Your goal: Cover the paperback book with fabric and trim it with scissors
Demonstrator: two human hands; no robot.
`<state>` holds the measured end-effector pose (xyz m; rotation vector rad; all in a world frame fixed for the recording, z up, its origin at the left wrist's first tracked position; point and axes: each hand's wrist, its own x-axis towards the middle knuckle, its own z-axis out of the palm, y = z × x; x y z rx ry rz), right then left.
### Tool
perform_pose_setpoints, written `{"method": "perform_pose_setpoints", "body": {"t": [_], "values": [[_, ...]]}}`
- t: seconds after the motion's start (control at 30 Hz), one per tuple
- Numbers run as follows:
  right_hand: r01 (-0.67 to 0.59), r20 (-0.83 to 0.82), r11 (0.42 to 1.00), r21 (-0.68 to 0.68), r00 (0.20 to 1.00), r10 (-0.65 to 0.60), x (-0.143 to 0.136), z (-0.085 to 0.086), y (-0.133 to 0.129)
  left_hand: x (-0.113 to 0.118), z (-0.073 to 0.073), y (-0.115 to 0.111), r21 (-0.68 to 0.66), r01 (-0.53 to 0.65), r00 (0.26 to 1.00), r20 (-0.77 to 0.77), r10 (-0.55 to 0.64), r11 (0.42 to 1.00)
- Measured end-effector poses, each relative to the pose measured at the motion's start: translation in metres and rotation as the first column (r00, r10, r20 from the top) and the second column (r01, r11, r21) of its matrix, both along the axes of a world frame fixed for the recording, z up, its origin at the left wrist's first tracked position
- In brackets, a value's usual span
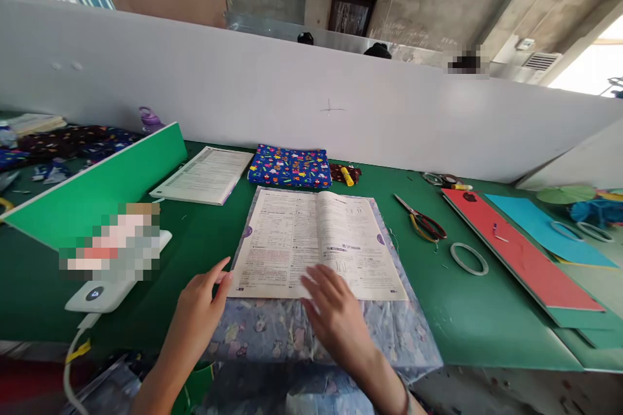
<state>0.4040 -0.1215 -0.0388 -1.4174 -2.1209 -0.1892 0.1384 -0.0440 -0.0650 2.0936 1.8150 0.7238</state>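
Note:
An open printed book lies on patterned light-blue fabric, which spreads past the book's lower and right edges. My left hand is at the book's lower left corner, its thumb and forefinger apart and nothing visible between them. I cannot tell whether its fingertips touch the page edge. Over the bottom of the book, just right of its middle, my right hand hovers or rests with fingers stretched out and slightly blurred. Behind the book sits a folded blue patterned cloth.
To the right are scissors, a tape roll and red board. A glue stick lies behind the book. On the left are another book, a green upright panel and a white power bank with its cable.

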Motion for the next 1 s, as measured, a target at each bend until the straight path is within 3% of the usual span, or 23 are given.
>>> {"method": "perform_pose_setpoints", "body": {"t": [0.13, 0.3, 0.5, 0.67, 0.87, 1.0], "values": [[-0.189, 0.168, 0.968, -0.166, 0.962, 0.216, -0.069, 0.008, 0.044, -0.007, 0.005, -0.002, -0.095, -0.027, 0.987, 0.153, 0.042, 0.995], [-0.214, 0.253, 0.96, -0.182, 0.933, 0.256, -0.105, -0.009, 0.073, -0.019, 0.011, -0.011, -0.154, 0.005, 0.936, 0.348, 0.05, 0.988], [-0.305, 0.208, 0.941, -0.148, 0.92, 0.332, -0.092, -0.015, 0.084, -0.025, 0.003, -0.017, -0.126, -0.021, 0.934, 0.351, 0.064, 0.992], [-0.259, 0.091, 0.946, -0.194, 0.956, 0.28, -0.076, -0.013, 0.093, -0.022, -0.001, -0.021, -0.098, 0.014, 0.954, 0.298, 0.016, 0.995], [-0.303, 0.179, 0.926, -0.227, 0.921, 0.346, -0.079, -0.005, 0.08, -0.018, -0.009, -0.024, -0.01, 0.025, 0.975, 0.222, -0.023, 1.0], [-0.326, 0.21, 0.918, -0.225, 0.904, 0.372, -0.082, -0.004, 0.078, -0.014, -0.015, -0.027, 0.025, -0.037, 0.968, 0.25, 0.029, 0.999]]}}
